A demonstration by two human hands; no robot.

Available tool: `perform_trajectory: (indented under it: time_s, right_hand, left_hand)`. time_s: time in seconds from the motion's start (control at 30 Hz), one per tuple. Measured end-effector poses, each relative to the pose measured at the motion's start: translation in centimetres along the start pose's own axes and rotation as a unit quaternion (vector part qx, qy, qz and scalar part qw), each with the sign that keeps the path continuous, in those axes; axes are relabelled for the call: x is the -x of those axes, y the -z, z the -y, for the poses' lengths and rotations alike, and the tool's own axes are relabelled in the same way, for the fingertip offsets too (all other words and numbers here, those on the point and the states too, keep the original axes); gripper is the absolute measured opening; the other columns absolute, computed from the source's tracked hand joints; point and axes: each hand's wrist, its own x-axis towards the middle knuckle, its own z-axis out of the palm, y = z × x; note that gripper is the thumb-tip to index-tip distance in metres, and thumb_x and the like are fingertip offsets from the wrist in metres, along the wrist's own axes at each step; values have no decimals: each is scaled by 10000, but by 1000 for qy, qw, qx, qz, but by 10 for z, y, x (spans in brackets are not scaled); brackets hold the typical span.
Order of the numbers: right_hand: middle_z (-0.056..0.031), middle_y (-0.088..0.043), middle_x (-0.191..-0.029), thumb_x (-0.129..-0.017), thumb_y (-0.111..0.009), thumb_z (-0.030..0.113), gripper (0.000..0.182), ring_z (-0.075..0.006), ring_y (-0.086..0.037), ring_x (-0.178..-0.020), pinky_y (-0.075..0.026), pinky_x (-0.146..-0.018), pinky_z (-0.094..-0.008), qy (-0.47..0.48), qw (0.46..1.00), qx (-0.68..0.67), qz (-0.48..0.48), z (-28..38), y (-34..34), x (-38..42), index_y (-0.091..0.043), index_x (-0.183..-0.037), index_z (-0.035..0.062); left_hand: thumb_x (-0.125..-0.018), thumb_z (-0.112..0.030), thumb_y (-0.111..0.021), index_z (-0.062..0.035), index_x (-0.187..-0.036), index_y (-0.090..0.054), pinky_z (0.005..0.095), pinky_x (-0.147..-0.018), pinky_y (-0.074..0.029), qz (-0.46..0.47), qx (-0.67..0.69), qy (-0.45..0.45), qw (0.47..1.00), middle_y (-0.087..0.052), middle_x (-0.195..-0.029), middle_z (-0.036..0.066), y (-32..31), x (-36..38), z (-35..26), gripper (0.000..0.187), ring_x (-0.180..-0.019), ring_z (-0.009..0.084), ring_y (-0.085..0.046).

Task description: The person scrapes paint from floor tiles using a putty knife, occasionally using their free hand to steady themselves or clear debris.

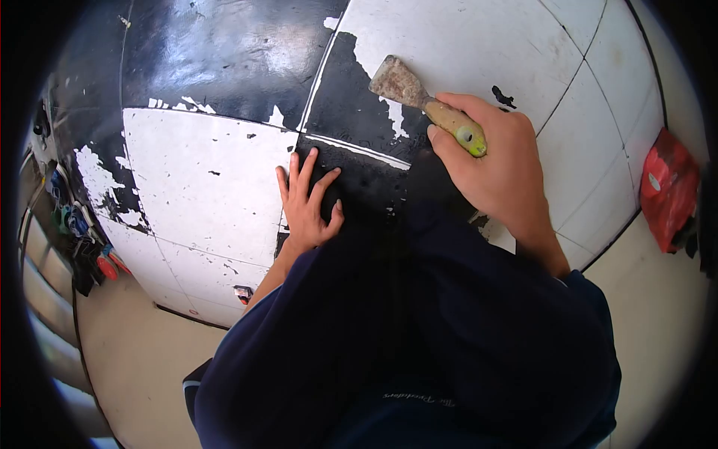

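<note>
My right hand (497,161) is wrapped round the yellowish-green handle of a putty knife (400,81). Its wide, stained blade points up and to the left over a tile with a ragged edge between black coating and white surface. Fingers spread, my left hand (308,202) lies flat on the tiled floor, partly on the black coating (366,187) and beside a white tile (206,172). A white line of bare surface (359,150) runs just past its fingertips. My dark clothing hides the floor nearest me.
Glossy black coating (217,56) covers the tiles at the upper left, with white patches along its edges. White tiles (598,135) extend to the right. A red bag (668,191) lies at the far right, and a jumble of small items (75,221) at the far left.
</note>
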Motion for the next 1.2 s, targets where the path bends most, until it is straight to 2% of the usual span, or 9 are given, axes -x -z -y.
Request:
perform_trajectory:
  time_s: [0.07, 0.3, 0.33, 0.47, 0.63, 0.73, 0.83, 0.87, 1.2]
  right_hand:
    - [-191, -702, -768, -852, -746, 139, 295, -295, -715, -661, -537, -646, -321, -10, 1000, -19, -1, 2, -7, 0, -716, -1116, 11]
    - [-146, -741, -845, -834, -728, 82, 316, -221, -711, -711, -539, -695, -301, -18, 998, 30, 58, -8, 28, 3, -710, -1139, 0]
    - [-159, -693, -738, -787, -733, 97, 304, -369, -665, -669, -534, -755, -345, -26, 998, -49, 38, -13, 28, 2, -722, -1087, 49]
    - [-101, -696, -741, -794, -708, 44, 307, -256, -667, -648, -523, -726, -307, 96, 992, -79, 9, -36, 30, -10, -709, -1101, 36]
    - [-76, -701, -739, -783, -688, 21, 290, -118, -646, -671, -516, -640, -279, -1, 985, -173, -7, -23, 6, -22, -717, -1072, 20]
    - [-70, -736, -920, -797, -674, -35, 315, -90, -641, -767, -503, -698, -211, -60, 986, -152, 22, -23, 5, -30, -732, -1103, 6]
    - [-64, -731, -892, -774, -673, -26, 317, -78, -623, -724, -491, -647, -205, -68, 976, -205, 25, -26, 22, -35, -754, -1077, 13]
    - [-44, -674, -680, -738, -696, 48, 240, -64, -552, -591, -440, -559, -234, -52, 976, -210, -22, -28, 16, -40, -769, -966, 28]
    - [-46, -670, -662, -706, -698, 74, 231, -93, -553, -571, -453, -555, -256, -4, 987, -153, -46, -19, 11, -48, -768, -921, 27]
  left_hand:
    - [-818, -273, -607, -155, -1269, -676, 668, -1201, -51, 2, -2, 2, 1000, -397, -1580, 202, 1, 1, 0, 472, -1507, 497, -218]
    - [-836, -292, -604, -154, -1268, -678, 670, -1198, -54, 0, 4, -2, 1000, -396, -1582, 202, 0, 0, 1, 459, -1505, 502, -222]
    - [-836, -291, -604, -154, -1268, -678, 672, -1197, -54, 0, 3, -2, 1000, -396, -1581, 202, 0, 0, 1, 459, -1504, 502, -222]
    - [-835, -288, -605, -154, -1268, -677, 678, -1192, -58, -4, 8, -2, 1000, -399, -1580, 202, -1, 0, 1, 459, -1503, 500, -228]
    - [-833, -285, -605, -154, -1266, -678, 680, -1191, -63, 1, 4, 0, 1000, -404, -1577, 201, 2, 0, 1, 459, -1501, 497, -237]
    - [-826, -281, -609, -155, -1264, -680, 678, -1193, -64, -4, 6, -2, 1000, -405, -1577, 200, -1, -2, 2, 461, -1502, 492, -239]
    - [-808, -271, -614, -156, -1264, -679, 671, -1197, -63, -7, 6, -2, 1000, -409, -1576, 193, 0, 1, 2, 475, -1504, 476, -248]
    - [-795, -262, -616, -156, -1267, -678, 667, -1199, -62, -10, 5, -3, 1000, -411, -1575, 188, -1, 0, 2, 488, -1504, 465, -255]
    - [-786, -255, -618, -145, -1265, -677, 654, -1206, -52, -16, 3, -7, 1000, -412, -1578, 183, -1, 0, 0, 495, -1508, 452, -257]
